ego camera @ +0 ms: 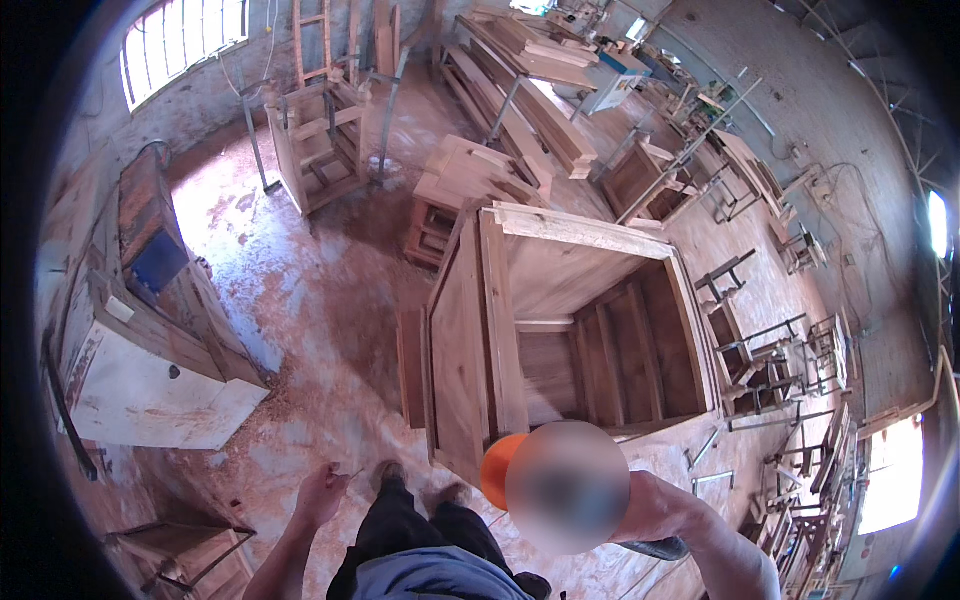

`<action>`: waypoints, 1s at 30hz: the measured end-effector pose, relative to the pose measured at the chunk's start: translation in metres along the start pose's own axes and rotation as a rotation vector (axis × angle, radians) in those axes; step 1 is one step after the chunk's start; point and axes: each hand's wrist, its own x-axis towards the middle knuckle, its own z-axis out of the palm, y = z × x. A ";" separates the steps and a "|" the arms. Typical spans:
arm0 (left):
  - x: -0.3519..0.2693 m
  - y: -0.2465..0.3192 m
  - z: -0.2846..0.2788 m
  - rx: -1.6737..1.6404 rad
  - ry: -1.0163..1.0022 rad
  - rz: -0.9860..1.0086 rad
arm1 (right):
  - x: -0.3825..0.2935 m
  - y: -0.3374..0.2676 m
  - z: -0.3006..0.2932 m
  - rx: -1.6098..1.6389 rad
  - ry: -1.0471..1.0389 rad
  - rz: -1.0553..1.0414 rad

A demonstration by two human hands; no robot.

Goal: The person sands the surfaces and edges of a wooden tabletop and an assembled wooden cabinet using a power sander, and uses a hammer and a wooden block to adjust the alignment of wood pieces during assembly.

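My left hand (324, 493) is at the lower left, its fingers closed around what looks like a thin piece (356, 474), too small to name. A round blur covers most of my right hand (639, 496), so its grip is hidden. Beside the blur shows a rounded orange object (500, 472), by the near corner of a large wooden cabinet carcass (510, 322). A dark object (658, 549) shows below my right wrist. The cabinet's open side shows slatted framing inside, and a pale wooden strip (585, 229) runs along its far edge.
A white-sided bench or machine (165, 382) is at the left. Near the window stands a wooden frame (322, 142). Wooden panels (472, 169) lie beyond the cabinet, with stacked boards (525, 112) behind. A low wooden frame (180, 551) is at lower left; metal stands line the right.
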 end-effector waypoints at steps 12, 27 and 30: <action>-0.049 0.012 0.033 -0.094 0.230 -0.178 | 0.080 0.022 -0.092 0.075 -0.028 -0.309; -0.114 -0.030 0.099 -0.234 0.391 -0.400 | 0.148 -0.006 -0.187 0.008 0.026 -0.409; -0.113 -0.037 0.099 -0.250 0.385 -0.407 | 0.132 -0.011 -0.170 0.018 -0.119 -0.495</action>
